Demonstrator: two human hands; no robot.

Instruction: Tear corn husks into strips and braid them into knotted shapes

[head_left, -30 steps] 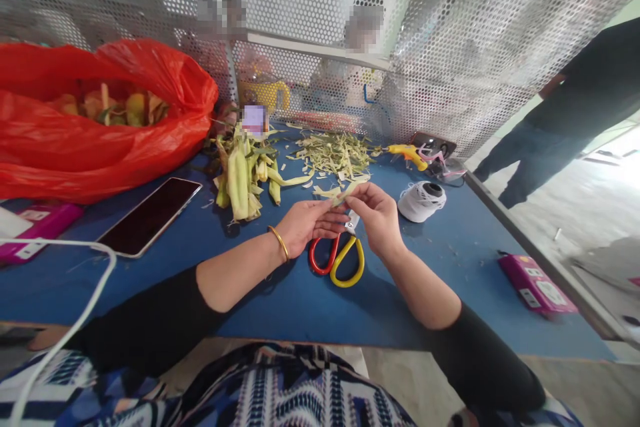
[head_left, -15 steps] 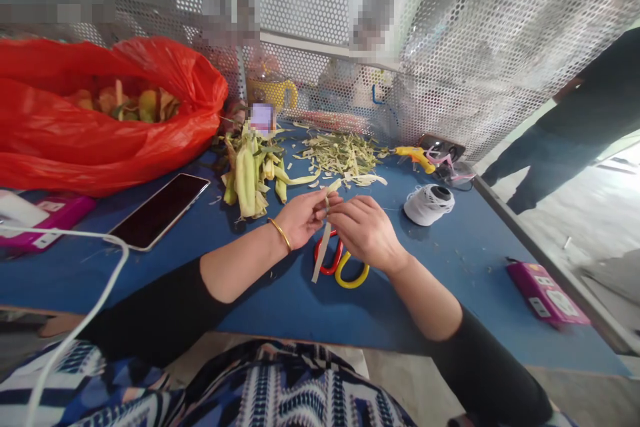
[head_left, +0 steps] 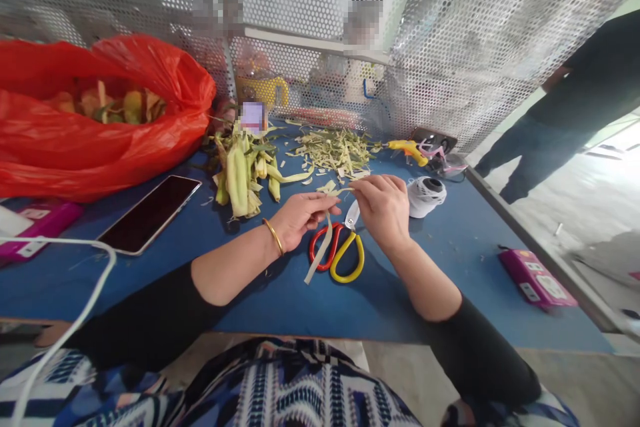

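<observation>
My left hand [head_left: 303, 217], with a gold bangle at the wrist, pinches a pale strip of husk [head_left: 320, 250] whose flat tail hangs down below the fingers. The fingertips of my right hand [head_left: 386, 210] are closed on the strip's other end, so it stretches between both hands. Beneath them lie scissors [head_left: 351, 217] with one red and one yellow handle, the blades partly hidden by my right hand. To the right of that hand stands a spool of white thread [head_left: 425, 199].
Corn husks [head_left: 239, 177] lie beyond my left hand, and cut husk scraps [head_left: 336, 152] at the back. Around them are a red plastic bag [head_left: 150, 153], a phone [head_left: 150, 215], a yellow glue gun [head_left: 409, 151] and a purple pack [head_left: 537, 278]. Perforated metal sheet closes the rear; a person stands at right.
My right hand has moved right, away from my left hand, drawing the strip out between them. More of the scissors shows. The view has shifted slightly.
</observation>
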